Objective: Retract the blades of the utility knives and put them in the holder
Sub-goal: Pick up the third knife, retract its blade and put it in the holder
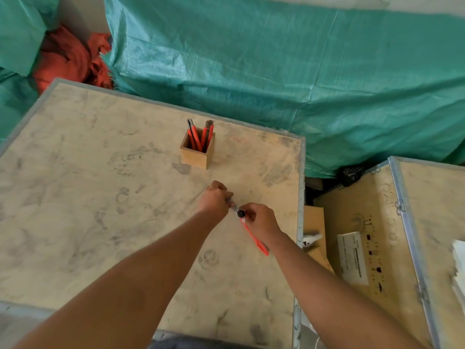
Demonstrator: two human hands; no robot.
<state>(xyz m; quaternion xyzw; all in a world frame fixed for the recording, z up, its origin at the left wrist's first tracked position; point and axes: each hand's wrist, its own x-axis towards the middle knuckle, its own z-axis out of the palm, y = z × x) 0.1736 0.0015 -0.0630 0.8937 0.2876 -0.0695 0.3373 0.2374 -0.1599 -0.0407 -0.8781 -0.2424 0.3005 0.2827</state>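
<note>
On the board (100, 197):
Holder (197, 153): beyond your hands, two knives (201, 136) inside.
Left hand (215, 200): closed on knife (254, 235) tip.
Right hand (261, 220): pinching its black knob.

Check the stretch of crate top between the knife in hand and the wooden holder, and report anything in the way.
Nothing visible. The utility knife is held in both hands; only bare crate top lies before the holder.

A scuffed plywood crate top (100, 197) with metal edging serves as the work surface. Behind it, a green tarpaulin (276, 71) drapes over bulky shapes; crumpled orange fabric (68, 59), perhaps sacks, sits at the left. A second crate (377, 235) stands right, in soft daylight.
</note>
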